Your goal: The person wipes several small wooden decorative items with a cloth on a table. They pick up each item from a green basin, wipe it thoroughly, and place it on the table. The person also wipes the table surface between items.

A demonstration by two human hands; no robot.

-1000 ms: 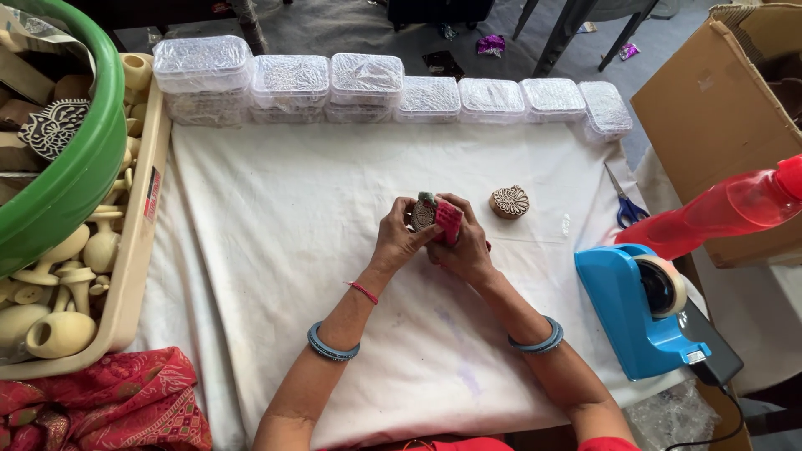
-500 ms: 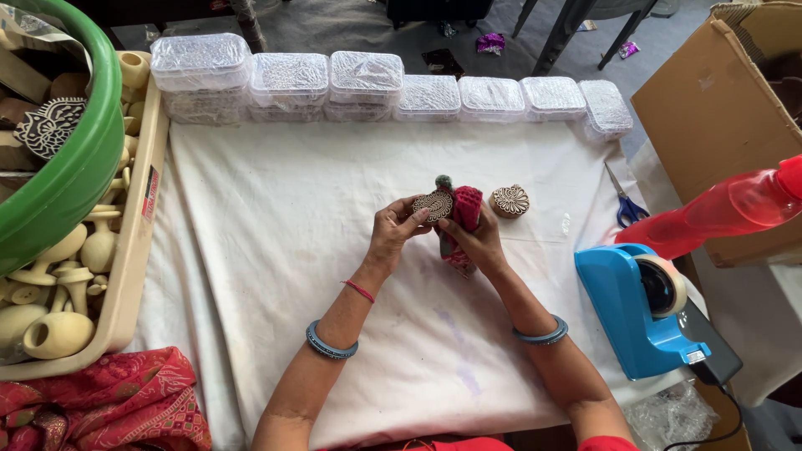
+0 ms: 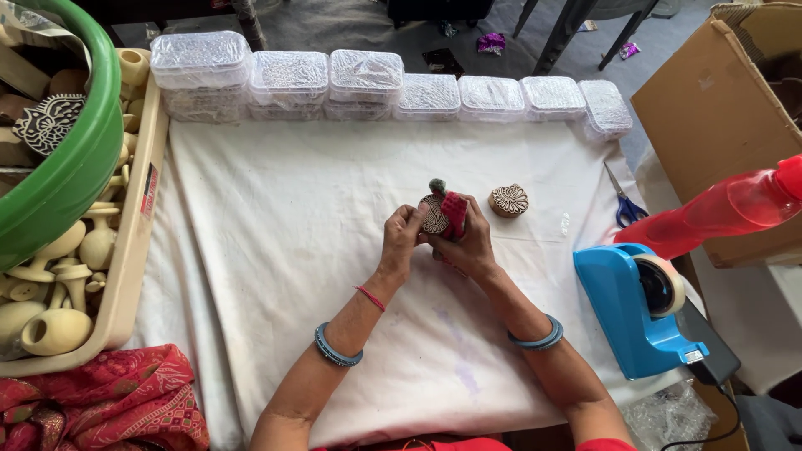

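- Your left hand (image 3: 403, 238) is raised over the middle of the counter (image 3: 276, 250), its fingers closed on the edge of a small round carved wooden block (image 3: 433, 215), patterned face turned towards you.
- Your right hand (image 3: 469, 242) sits just beside the left, its fingers wrapped around a red brush (image 3: 454, 210) with a greenish tip, which is pressed against the block's carved face.
- The block and brush are both held up between your two hands, off the cloth, near the centre of the counter.
- A second carved block (image 3: 509, 200), round with a flower pattern, lies on the white cloth just to the right of your hands, not touching them.
- A row of clear plastic boxes (image 3: 368, 79) with lids lines the far edge of the counter; those at the left end are stacked.
- A blue tape dispenser (image 3: 639, 305) stands at the right edge, near your right forearm.
- Scissors (image 3: 622, 200) with blue handles lie beyond the dispenser, beside a red plastic bottle (image 3: 718, 209) lying tilted.
- A cardboard carton (image 3: 718, 108) stands at far right.
- A beige tray (image 3: 125, 250) at left holds pale wooden handles (image 3: 58, 326); a green tub (image 3: 67, 167) rests over it with more carved blocks inside.
- A red patterned cloth (image 3: 100, 409) is bunched at the lower left.
- Both of your wrists wear blue bangles (image 3: 334, 349).
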